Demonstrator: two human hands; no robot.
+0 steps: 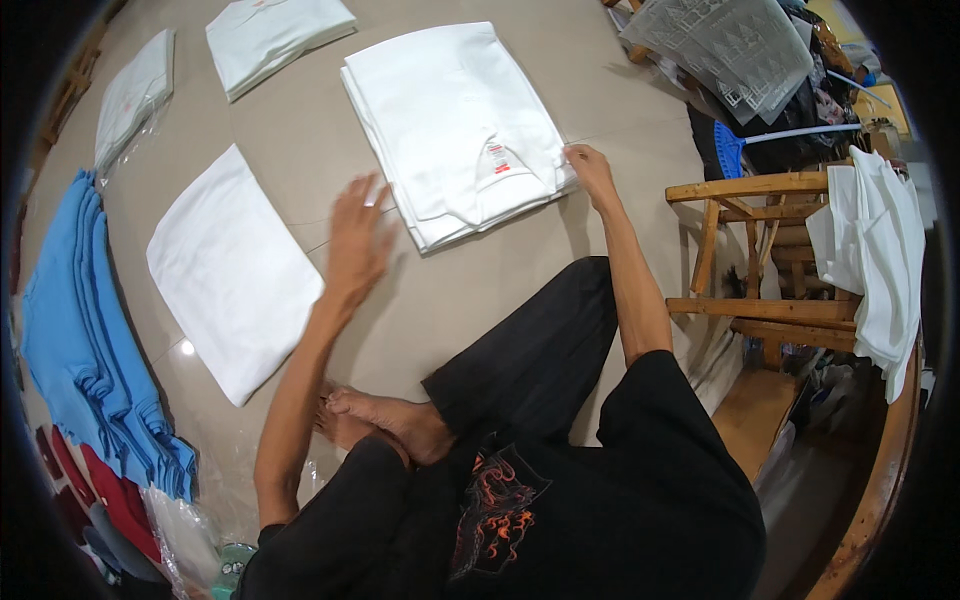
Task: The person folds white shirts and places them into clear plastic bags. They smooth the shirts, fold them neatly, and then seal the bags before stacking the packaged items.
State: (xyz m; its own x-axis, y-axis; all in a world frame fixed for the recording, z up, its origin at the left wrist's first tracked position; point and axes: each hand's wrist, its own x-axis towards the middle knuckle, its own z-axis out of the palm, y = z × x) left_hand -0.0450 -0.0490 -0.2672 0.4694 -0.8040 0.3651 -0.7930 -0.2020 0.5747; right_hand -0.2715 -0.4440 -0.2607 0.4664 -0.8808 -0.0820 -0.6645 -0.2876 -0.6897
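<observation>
A stack of folded white shirts [450, 112] lies on the floor before me, its neckline with a red-marked label facing up near my right hand. My right hand [591, 171] pinches the near right corner of the top shirt between thumb and fingers. Blurred by motion, my left hand [361, 236] is beside the stack's left edge, fingers apart, with nothing in it. Left of that hand, a flat white cloth piece [232, 277] rests on the tiles; whether it is a folded shirt I cannot tell.
More folded white shirts [277, 37] lie farther off, one pile [135, 90] on clear plastic. Blue garments [82, 322] are heaped at the left. On the right stand a wooden rack [750, 307] draped with white cloth [877, 262], a blue dustpan or broom head [727, 150] and patterned sheets [727, 45].
</observation>
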